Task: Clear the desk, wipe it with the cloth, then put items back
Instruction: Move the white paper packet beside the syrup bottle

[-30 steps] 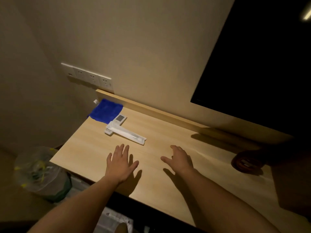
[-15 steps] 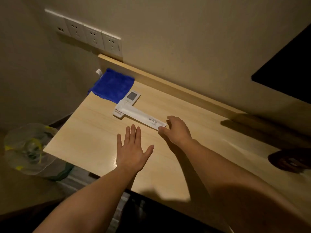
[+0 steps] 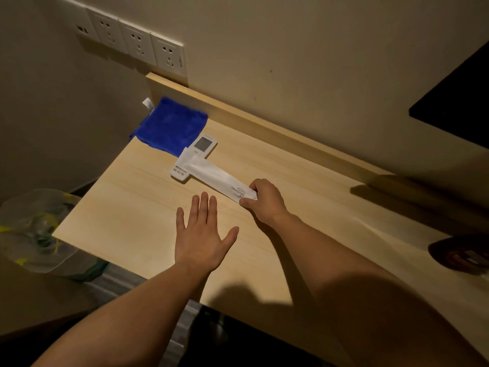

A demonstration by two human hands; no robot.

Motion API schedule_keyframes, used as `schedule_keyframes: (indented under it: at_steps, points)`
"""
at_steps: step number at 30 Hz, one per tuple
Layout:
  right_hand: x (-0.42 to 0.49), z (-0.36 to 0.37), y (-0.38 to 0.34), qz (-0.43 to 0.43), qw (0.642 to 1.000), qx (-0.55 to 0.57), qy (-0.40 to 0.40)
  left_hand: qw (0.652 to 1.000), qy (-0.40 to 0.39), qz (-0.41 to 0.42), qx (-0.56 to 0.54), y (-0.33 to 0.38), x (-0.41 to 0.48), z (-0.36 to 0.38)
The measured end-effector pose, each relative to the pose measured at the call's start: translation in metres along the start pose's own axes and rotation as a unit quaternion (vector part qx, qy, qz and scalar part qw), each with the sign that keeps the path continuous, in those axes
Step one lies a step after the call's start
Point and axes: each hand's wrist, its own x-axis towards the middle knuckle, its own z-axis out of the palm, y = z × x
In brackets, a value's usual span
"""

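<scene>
**Right hand (image 3: 264, 201) pinches the packet (image 3: 214, 174); cloth (image 3: 170, 125) lies at the desk's far left corner**

Head view. The light wooden desk (image 3: 132, 207) runs from near left to far right, with a raised wooden strip along the wall at its far edge.

The cloth is deep blue and plush, folded into a rough square. It lies flat in the far left corner against the strip, and a small white tag (image 3: 148, 104) sticks out at its far left edge.

A white remote (image 3: 202, 145) with a grey screen lies just right of the cloth, its far end touching or overlapping the cloth's edge. A long white packet printed "BRUSHING TEETH" lies slantwise across the remote's middle, so only the remote's two ends show.

The right hand's grip is clamped on the packet's near right end, with the thumb on the near side and the curled fingers on the far side.

The left hand (image 3: 201, 239) is palm down over bare desk just near the packet. Its grip is apart, fingers straight and slightly spread, holding nothing. Whether the palm touches the wood cannot be told.

A row of white sockets (image 3: 137, 41) sits on the wall beyond the cloth. A bin (image 3: 34, 229) lined with a clear bag stands on the floor left of the desk. A dark round object (image 3: 460, 256), too dim to identify, rests on the desk at far right, and a black panel (image 3: 455, 96) hangs on the wall above it.
</scene>
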Motion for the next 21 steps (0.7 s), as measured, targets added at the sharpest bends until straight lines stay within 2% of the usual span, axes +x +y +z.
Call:
schedule_keyframes:
  at_steps: [5,10,16,19,21]
  points:
    - [-0.021,-0.007,0.011,0.044,0.996,0.08,0.022,1.0,-0.003,-0.008,0.0,0.0,-0.001,-0.003]
    - [-0.068,-0.021,0.042,0.11,0.975,0.169,0.099,1.0,-0.007,-0.006,-0.004,0.001,-0.003,-0.007]
    - [-0.15,-0.043,0.111,0.224,0.912,0.254,0.23,1.0,0.007,-0.003,-0.008,0.002,-0.004,-0.003]
    - [-0.196,-0.057,0.151,0.281,0.877,0.258,0.292,1.0,0.007,0.001,-0.019,0.004,-0.007,-0.006]
    - [-0.223,-0.066,0.175,0.31,0.856,0.257,0.326,0.999,0.015,0.032,-0.037,0.017,-0.015,-0.009]
